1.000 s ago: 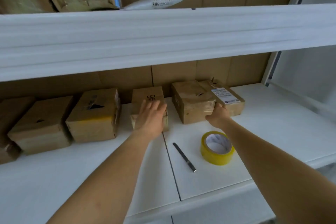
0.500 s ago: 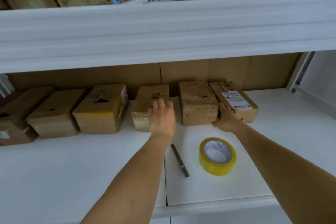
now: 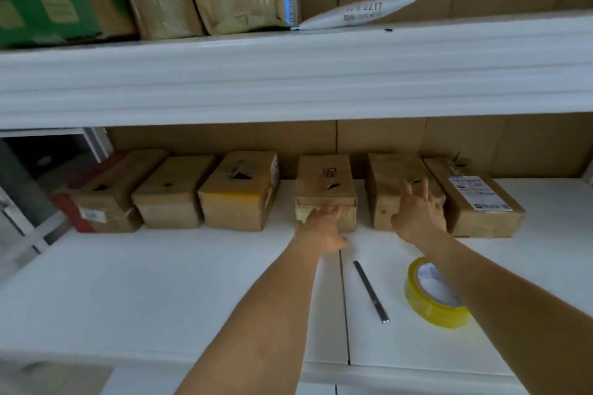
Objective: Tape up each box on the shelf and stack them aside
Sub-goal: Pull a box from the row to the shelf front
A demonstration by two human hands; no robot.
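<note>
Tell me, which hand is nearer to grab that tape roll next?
Probably the right hand: the tape roll lies just under its forearm, while the left hand rests against a box across the pen.

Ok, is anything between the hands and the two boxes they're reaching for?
Nothing visible. The left hand is at the front of the marked box, and the right hand lies over the box to its right. The pen and tape roll lie nearer the shelf edge.

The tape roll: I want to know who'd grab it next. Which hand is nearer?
Right. The right hand rests on a box just behind the tape roll. The left hand is farther left, beyond the pen.
</note>
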